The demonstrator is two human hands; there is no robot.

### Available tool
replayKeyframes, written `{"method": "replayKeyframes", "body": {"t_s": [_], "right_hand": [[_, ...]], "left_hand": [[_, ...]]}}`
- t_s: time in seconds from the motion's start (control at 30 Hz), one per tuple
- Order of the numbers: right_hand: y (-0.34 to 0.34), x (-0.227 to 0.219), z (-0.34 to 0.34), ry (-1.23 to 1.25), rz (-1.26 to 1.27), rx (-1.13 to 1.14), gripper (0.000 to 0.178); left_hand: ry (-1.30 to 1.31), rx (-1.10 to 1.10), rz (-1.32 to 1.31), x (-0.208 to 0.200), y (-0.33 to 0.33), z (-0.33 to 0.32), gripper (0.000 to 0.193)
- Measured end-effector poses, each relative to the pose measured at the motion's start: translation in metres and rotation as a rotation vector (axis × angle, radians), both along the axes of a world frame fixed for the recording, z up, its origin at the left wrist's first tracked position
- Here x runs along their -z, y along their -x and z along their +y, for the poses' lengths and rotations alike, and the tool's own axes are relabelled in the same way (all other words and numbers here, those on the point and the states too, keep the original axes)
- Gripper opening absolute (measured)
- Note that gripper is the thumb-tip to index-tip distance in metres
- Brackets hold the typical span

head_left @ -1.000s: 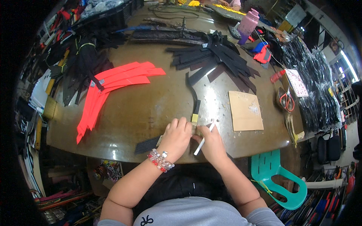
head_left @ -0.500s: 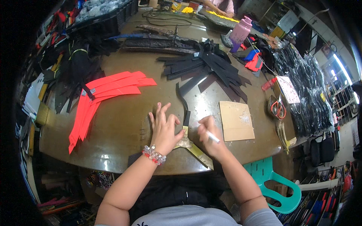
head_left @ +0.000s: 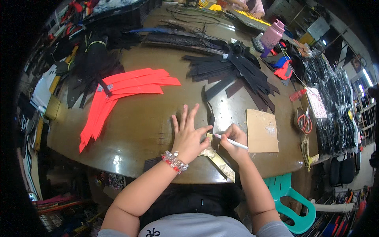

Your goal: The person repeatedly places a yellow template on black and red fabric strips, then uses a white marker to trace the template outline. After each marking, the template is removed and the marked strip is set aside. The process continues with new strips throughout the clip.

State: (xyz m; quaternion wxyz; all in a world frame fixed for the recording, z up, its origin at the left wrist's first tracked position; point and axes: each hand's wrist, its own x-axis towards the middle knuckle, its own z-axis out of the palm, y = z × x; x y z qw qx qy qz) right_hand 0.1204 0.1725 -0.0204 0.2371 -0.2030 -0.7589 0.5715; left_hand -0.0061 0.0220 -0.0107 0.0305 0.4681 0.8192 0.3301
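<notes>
A white pen (head_left: 239, 145) is gripped in my right hand (head_left: 235, 153), its tip pointing left at the narrow black strip (head_left: 211, 121). The strip's near end meets a yellowish forked piece (head_left: 220, 166) with worn, blotchy patches, close to the table's front edge. My left hand (head_left: 186, 140), with a beaded bracelet on the wrist, lies spread beside them. Its index fingertip touches the strip near the pen tip, and its thumb rests on the forked piece, partly covering it. To the right of the pen lies a tan rectangular board (head_left: 262, 132) with a whitish smear.
Fanned red-orange strips (head_left: 118, 89) lie left, and a pile of black strips (head_left: 233, 71) lies beyond my hands. Farther right are red-handled scissors (head_left: 304, 122) and a pink bottle (head_left: 272, 36). A green stool (head_left: 288, 203) stands by the table's near right side. Another person works across the table.
My right hand has turned, bringing the pen tip to the strip beside my left index finger. My left fingers have spread out more. The whole view has shifted, with the table things appearing farther right.
</notes>
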Motion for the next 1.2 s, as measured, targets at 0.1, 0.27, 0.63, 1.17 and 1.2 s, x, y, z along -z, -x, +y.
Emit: {"method": "replayKeyframes", "body": {"t_s": [0.1,0.27,0.63,1.17,1.2], "right_hand": [[0.002,0.006,0.002,-0.040,0.036,0.002,0.019],[0.004,0.003,0.002,-0.062,-0.054,-0.014,0.016],[0.007,-0.020,-0.003,-0.056,-0.161,-0.195,0.018],[-0.111,-0.011,-0.025,-0.435,-0.189,0.147,0.003],[-0.110,-0.019,-0.024,-0.352,-0.208,0.084,0.005]], "left_hand": [[0.020,-0.011,-0.002,0.002,0.000,-0.001,0.032],[0.042,-0.015,-0.005,0.004,-0.001,0.001,0.034],[0.116,0.530,0.155,-0.012,-0.015,-0.029,0.022],[0.413,0.091,0.621,-0.004,-0.093,0.027,0.069],[0.412,0.085,0.634,-0.005,-0.092,0.027,0.069]]}}
